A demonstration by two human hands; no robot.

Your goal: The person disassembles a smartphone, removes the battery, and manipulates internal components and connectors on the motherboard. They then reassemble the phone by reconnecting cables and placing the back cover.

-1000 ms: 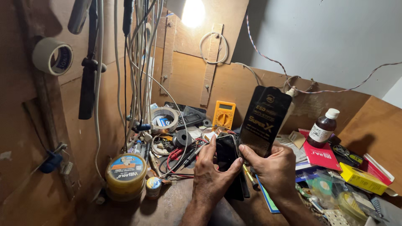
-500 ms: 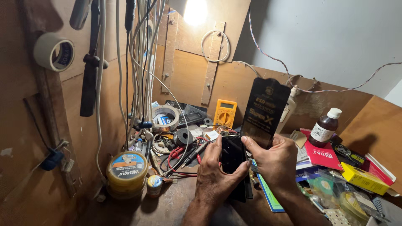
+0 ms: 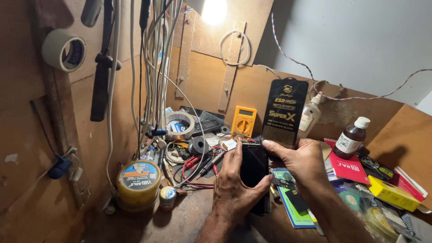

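**Phone in one hand, black packet in the other**

My left hand (image 3: 234, 189) is wrapped around a dark phone (image 3: 253, 168) at the lower middle of the frame, fingers curled behind it and the thumb along its right edge, so the dark screen faces up at me and stays steady. My right hand (image 3: 302, 163) pinches the bottom edge of a tall black packet (image 3: 284, 112) with gold lettering, thumb in front and fingers behind. It stands upright just above and to the right of the phone, its lower end close to the phone's top corner; I cannot tell if the two touch.

Just below my right wrist, a blue booklet (image 3: 294, 211) lies flat on the wooden bench (image 3: 180, 225). To the left of my hands sits a tangle of red and black probe leads (image 3: 202, 164), with a yellow meter (image 3: 243, 121) propped against the back board behind them. In the lower left stands a yellow tin (image 3: 137, 184), and a roll of tape (image 3: 64, 49) hangs on the wall in the upper left. On the right, a brown bottle (image 3: 352, 137) with a white cap stands near a red box (image 3: 347, 166).
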